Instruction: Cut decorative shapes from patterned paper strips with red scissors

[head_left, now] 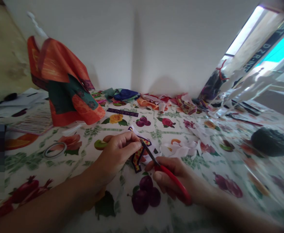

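Between the thumb and fingers of my left hand is a small patterned fabric strip, yellow and red with a dark purple border. One end of it hangs down and white material shows behind it. My right hand is closed around the red handles of a pair of scissors. The dark blades point up and left, and their tips lie at the strip beside my left thumb. Whether the blades are parted I cannot make out. White scraps lie just right of the scissors.
A small figure in an orange and green dress stands at back left. A roll of tape lies left, a dark patterned strip behind. Fabric pieces line the wall. White figures and a dark bundle are right.
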Demonstrator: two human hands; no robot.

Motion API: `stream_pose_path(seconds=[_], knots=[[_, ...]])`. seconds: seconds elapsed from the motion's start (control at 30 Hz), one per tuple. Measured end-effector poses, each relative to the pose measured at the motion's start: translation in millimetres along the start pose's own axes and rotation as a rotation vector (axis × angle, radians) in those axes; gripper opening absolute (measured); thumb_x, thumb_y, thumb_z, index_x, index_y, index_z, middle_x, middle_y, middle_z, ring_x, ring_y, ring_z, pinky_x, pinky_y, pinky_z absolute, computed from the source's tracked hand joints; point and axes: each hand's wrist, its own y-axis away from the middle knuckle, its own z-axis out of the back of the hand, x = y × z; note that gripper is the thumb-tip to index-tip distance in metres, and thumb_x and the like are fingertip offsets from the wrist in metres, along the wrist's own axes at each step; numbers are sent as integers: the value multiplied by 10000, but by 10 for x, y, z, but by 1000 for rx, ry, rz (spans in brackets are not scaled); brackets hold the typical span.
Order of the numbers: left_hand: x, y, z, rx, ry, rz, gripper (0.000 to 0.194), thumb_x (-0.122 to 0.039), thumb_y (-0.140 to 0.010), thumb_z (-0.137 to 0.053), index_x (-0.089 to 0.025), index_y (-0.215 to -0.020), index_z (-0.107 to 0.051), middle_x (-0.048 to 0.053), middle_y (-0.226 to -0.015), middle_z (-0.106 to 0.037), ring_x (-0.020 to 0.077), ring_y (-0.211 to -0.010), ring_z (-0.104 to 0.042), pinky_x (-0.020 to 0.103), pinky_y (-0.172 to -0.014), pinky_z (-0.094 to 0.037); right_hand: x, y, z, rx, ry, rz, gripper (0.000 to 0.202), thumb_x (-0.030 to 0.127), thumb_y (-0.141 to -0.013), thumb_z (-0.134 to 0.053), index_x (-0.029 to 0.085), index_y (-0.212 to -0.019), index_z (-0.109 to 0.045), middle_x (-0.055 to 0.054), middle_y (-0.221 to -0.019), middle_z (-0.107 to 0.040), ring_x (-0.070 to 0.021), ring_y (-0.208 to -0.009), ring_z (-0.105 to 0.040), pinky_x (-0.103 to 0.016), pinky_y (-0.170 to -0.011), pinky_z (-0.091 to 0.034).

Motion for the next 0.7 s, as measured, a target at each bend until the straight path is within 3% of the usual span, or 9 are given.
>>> stream_pose_path(seconds=[0.2, 0.4, 0.7], knots=[[-10, 3, -1, -9, 2, 1, 183, -347, -843, -702, -224, -759, -595, -8, -695, -639, 171, -635, -590, 310, -617, -471, -37, 11, 5, 1, 5, 5, 387, 513, -1041, -702, 128, -999, -682, 30, -605, -583, -68, -471, -450, -130, -406, -333], [-8, -34, 16, 7, 5, -38, 191, -328, -831, -720, -210, -726, -612, -11, -679, -646, 152, -633, -577, 284, -613, -440, -95, 3, 52, -34, 7, -34, 461, 589, -1032, -697, 135, -1109, -672, 46, -617, -563, -65, -440, -445, -130, -385, -319], [3, -27, 16, 28, 126, -51, 133, -306, -830, -742, -208, -806, -655, 20, -767, -744, 184, -730, -673, 307, -708, -506, -159, -101, 94, -306, -68, -12, 412, 564, -1015, -708, 161, -1096, -671, 48, -629, -563, -86, -458, -482, -160, -412, -328]])
